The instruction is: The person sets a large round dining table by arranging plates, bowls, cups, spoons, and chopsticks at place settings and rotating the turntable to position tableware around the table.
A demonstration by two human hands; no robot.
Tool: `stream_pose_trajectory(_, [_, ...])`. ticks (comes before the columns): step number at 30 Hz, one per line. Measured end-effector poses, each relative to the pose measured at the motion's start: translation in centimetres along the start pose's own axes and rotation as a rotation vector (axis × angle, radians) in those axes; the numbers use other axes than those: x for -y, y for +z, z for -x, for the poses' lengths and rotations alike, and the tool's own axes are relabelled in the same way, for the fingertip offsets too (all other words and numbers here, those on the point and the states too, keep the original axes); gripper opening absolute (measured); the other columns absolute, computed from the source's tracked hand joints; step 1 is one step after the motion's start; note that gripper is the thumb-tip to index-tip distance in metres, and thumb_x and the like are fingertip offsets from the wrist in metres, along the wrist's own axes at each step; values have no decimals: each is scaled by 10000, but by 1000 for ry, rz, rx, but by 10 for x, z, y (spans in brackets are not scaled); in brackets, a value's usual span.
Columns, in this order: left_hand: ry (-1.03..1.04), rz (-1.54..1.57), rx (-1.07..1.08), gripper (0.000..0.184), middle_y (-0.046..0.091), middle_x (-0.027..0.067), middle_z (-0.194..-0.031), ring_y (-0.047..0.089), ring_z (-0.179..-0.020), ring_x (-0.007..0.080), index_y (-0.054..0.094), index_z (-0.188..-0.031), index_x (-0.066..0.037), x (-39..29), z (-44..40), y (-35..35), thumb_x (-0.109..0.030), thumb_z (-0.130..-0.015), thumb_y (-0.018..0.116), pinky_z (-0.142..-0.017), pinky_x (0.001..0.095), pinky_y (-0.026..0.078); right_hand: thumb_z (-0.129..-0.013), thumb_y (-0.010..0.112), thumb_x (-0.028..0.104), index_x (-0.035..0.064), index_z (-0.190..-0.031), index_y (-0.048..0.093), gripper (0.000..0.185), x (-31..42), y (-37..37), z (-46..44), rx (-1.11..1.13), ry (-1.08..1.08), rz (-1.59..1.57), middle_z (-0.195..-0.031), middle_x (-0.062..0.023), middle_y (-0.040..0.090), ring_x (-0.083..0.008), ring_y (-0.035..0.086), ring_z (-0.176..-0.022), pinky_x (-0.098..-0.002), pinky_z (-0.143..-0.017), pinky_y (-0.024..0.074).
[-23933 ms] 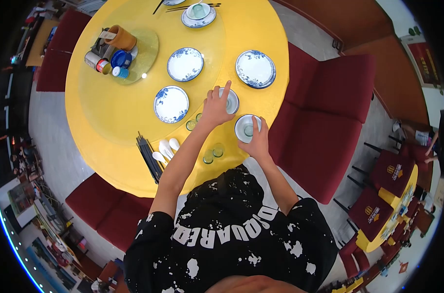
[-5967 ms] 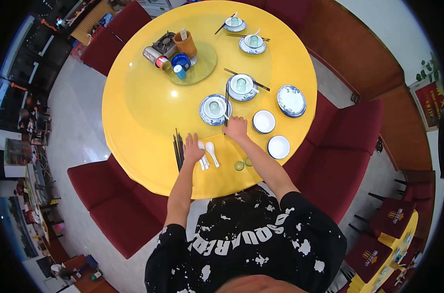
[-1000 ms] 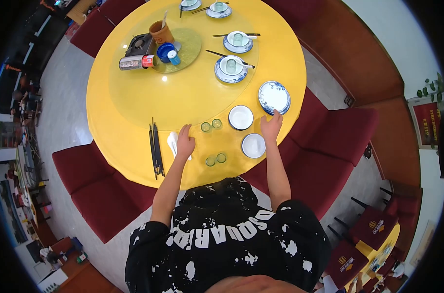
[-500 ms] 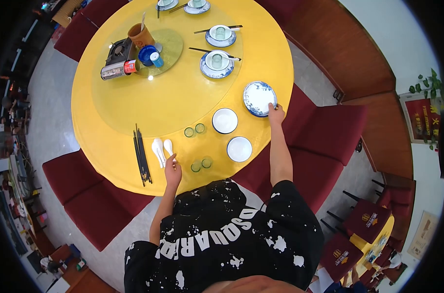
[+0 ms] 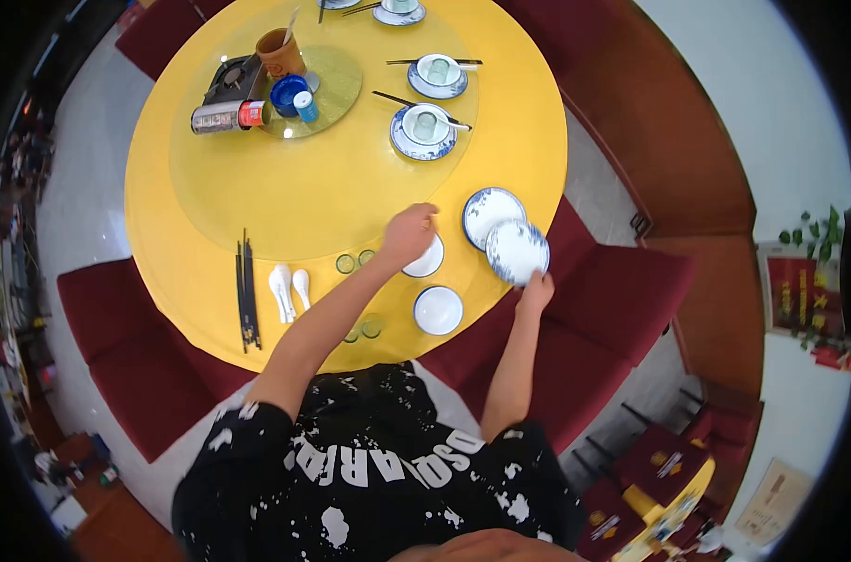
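Observation:
My right hand [image 5: 536,293] grips the near edge of a blue-patterned plate [image 5: 518,253], which is tilted and overlaps the plate stack [image 5: 492,217] on the right side of the table. My left hand [image 5: 410,234] reaches across above a white bowl [image 5: 426,258], partly covering it; its fingers are curled, and what they hold, if anything, is hidden. A second white bowl [image 5: 438,311] stands nearer to me. Green glasses [image 5: 347,263] are beside my left forearm, and others [image 5: 371,326] are partly behind it. White spoons [image 5: 282,292] and black chopsticks [image 5: 247,298] lie to the left.
On the yellow table [image 5: 163,187], place settings with plates, bowls and glasses, such as one at the upper right [image 5: 423,131], stand farther off. A turntable [image 5: 336,94] bears a stove [image 5: 233,80], a brown pot [image 5: 280,54] and a blue bowl [image 5: 288,96]. Red chairs [image 5: 575,318] flank the table.
A plate has come off the stack towards me in my right hand. My left hand has moved from the spoons to the right, over the farther white bowl.

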State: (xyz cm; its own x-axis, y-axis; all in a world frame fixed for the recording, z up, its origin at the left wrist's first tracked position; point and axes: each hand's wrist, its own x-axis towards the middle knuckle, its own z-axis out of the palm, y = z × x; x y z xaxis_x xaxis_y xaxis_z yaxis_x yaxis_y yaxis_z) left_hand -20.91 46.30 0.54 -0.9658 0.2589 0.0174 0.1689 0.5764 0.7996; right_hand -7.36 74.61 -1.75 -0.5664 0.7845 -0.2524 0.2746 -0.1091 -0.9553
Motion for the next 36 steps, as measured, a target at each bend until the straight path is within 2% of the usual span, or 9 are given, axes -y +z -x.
stream_pose_trajectory(3, [-162, -189, 274, 478, 677, 211, -1035, 662, -945, 385, 552, -1195, -14, -38, -50, 59, -374, -889, 626, -808, 481, 530, -979, 508, 200, -36, -1150, 568, 298, -8, -34, 62, -37, 174, -231, -927, -112, 643, -207, 600, -608, -291, -488, 478])
stream_pose_trajectory(5, [-274, -188, 393, 530, 676, 229, -1030, 663, -961, 392, 506, -1192, 12, -46, -70, 83, -413, -899, 623, -810, 488, 531, -983, 508, 201, -27, -1166, 557, 296, -24, -57, 104, -67, 310, -364, -953, -112, 639, -212, 599, -634, -287, -505, 474])
stream_pose_trajectory(10, [-368, -172, 376, 430, 689, 215, -1020, 677, -953, 372, 508, -1154, 14, -27, -82, 128, -314, -903, 628, -783, 461, 546, -993, 507, 205, -4, -1204, 528, 297, -49, -96, 189, -154, 602, -550, -1016, -112, 629, -224, 599, -700, -277, -546, 464])
stream_pose_trajectory(14, [-317, -183, 434, 347, 695, 222, -941, 695, -882, 358, 515, -1166, -4, -29, -84, 117, -225, -910, 591, -748, 458, 552, -998, 505, 204, 10, -1217, 516, 293, -46, -104, 204, -181, 641, -519, -1050, -107, 619, -222, 596, -739, -273, -563, 453])
stream_pose_trajectory(19, [-233, 81, 372, 345, 688, 234, -879, 695, -692, 340, 512, -1227, -28, -24, -84, 108, -144, -902, 513, -674, 445, 555, -1000, 499, 205, 39, -1210, 522, 269, -22, -85, 180, -96, 572, -405, -1066, -82, 611, -189, 583, -752, -272, -577, 446])
stream_pose_trajectory(23, [-251, 215, 277, 399, 687, 229, -878, 667, -576, 330, 490, -1280, -21, -34, -62, 44, -102, -890, 467, -610, 438, 554, -1009, 494, 214, 59, -1192, 527, 242, 10, -53, 163, 43, 478, -383, -1071, -67, 626, -159, 595, -816, -262, -603, 444])
stream_pose_trajectory(27, [-461, 628, 93, 454, 677, 171, -814, 638, -525, 240, 446, -1372, -73, -7, -21, -51, -136, -931, 532, -509, 381, 539, -1020, 488, 220, 56, -1183, 522, 234, 29, -7, 143, 206, 390, -414, -1072, -67, 633, -161, 608, -835, -260, -612, 450])
stream_pose_trajectory(32, [-608, 779, -115, 502, 644, 138, -791, 602, -521, 186, 399, -1417, -64, 105, 23, -135, -108, -939, 543, -465, 328, 526, -1023, 493, 222, 56, -1182, 512, 231, 40, 61, 155, 321, 385, -405, -1046, -69, 635, -162, 614, -796, -270, -592, 460])
stream_pose_trajectory(36, [-615, 779, -149, 557, 625, 127, -780, 581, -520, 162, 354, -1457, -46, 163, 44, -163, -119, -944, 561, -474, 313, 525, -1024, 502, 237, 56, -1175, 513, 236, 43, 95, 191, 381, 423, -396, -1052, -87, 641, -175, 634, -798, -282, -583, 477])
